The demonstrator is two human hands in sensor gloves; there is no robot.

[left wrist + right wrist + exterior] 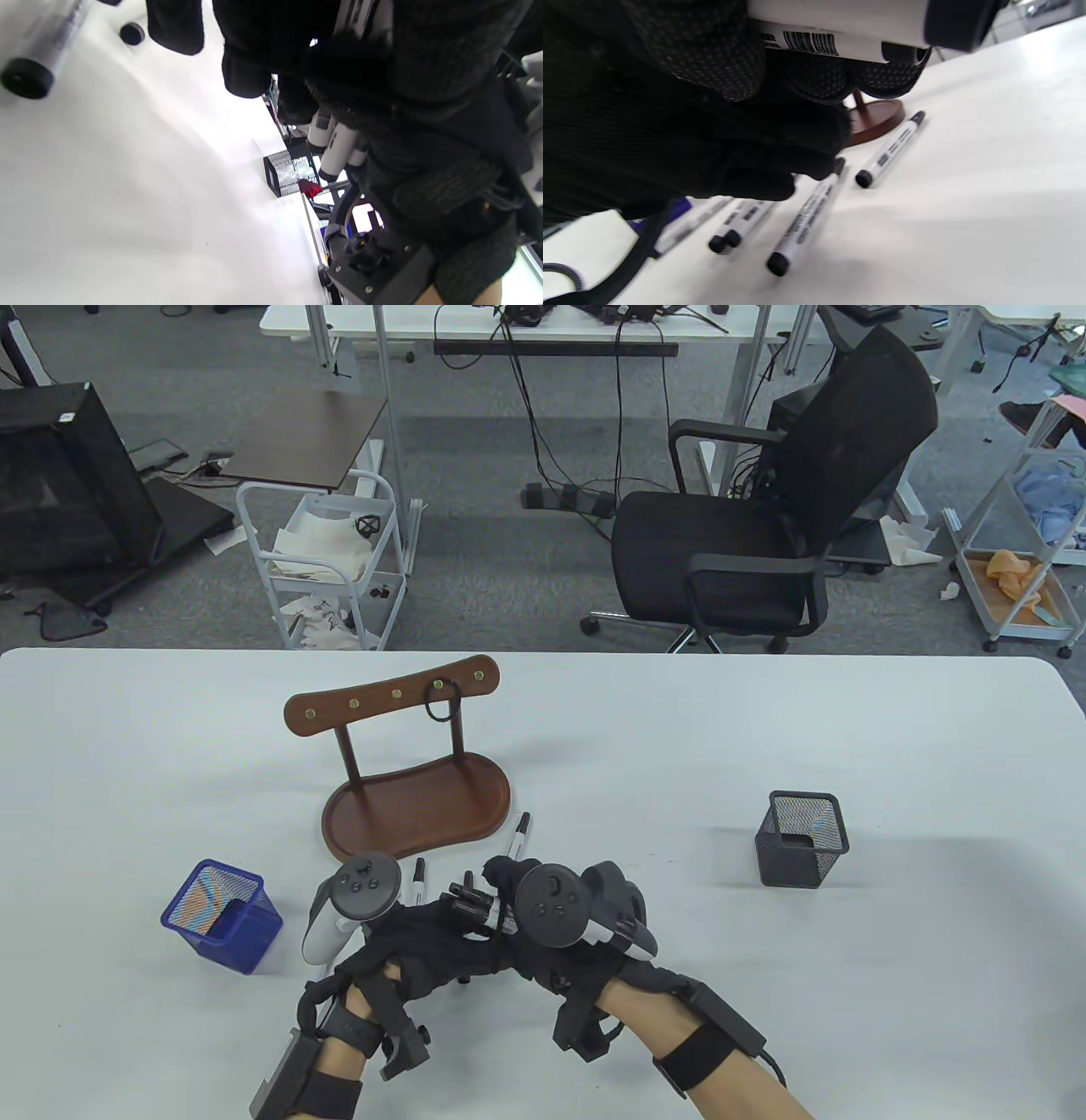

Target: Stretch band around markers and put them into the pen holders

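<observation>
- A bundle of white barrel, black-capped markers [477, 909] is held between both hands just above the white desk [848, 984], near its front edge; judged light, stiff, smooth, likely to slip apart.
- Best held around mid-barrel, caps left free; band not discernible in the bundle.
- Left hand [416, 933] is curled round the bundle, palm turned right.
- Right hand [543, 908] is curled on the barrels from the other side, knuckles up.
- Loose markers [806, 220] lie on the desk below.
- Spare black elastic band [443, 702] hangs on the brown wooden hook stand [407, 806].
- Blue mesh pen holder [222, 914] sits left, black mesh pen holder [802, 838] well right.
</observation>
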